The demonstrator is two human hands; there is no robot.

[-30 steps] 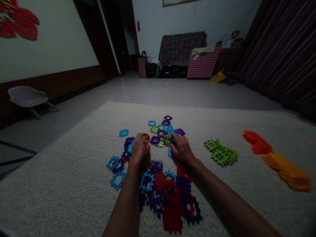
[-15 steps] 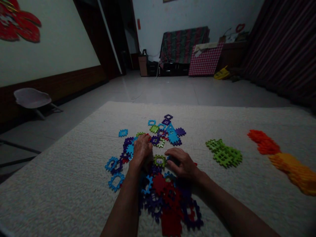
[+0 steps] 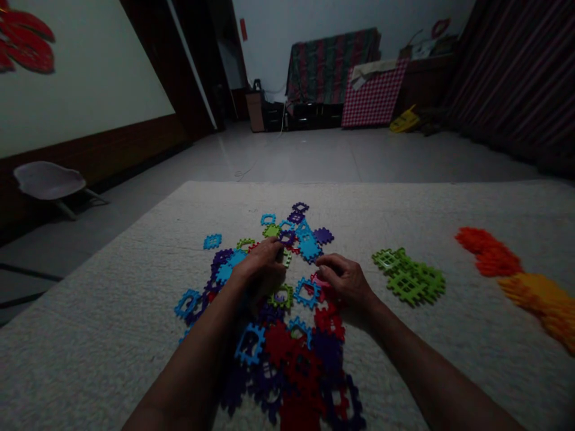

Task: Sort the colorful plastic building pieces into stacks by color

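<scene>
Toothed plastic building pieces lie in a loose heap on the pale mat. My left hand point(image 3: 266, 258) reaches over the heap's far part, its fingers bent down beside a green frame piece point(image 3: 286, 258); shadow hides its fingertips. Across a small gap, my right hand point(image 3: 345, 279) is half curled, thumb and fingers apart, above a pinkish-red piece point(image 3: 320, 279). Between the wrists lie a light blue frame piece point(image 3: 307, 292) and another green frame piece point(image 3: 281, 296). Red pieces point(image 3: 300, 362) and purple pieces point(image 3: 327, 348) are piled nearer me.
Off to the right are a stack of green pieces point(image 3: 408, 278), an orange-red stack point(image 3: 487, 251) and a yellow-orange stack point(image 3: 541, 302). The pale mat point(image 3: 135, 287) spreads under everything. A small chair point(image 3: 49, 179) stands on the left floor.
The view has shifted slightly. My right hand has moved farther away and off the light blue frame piece, which now shows. My left hand has reached a little farther right over the heap.
</scene>
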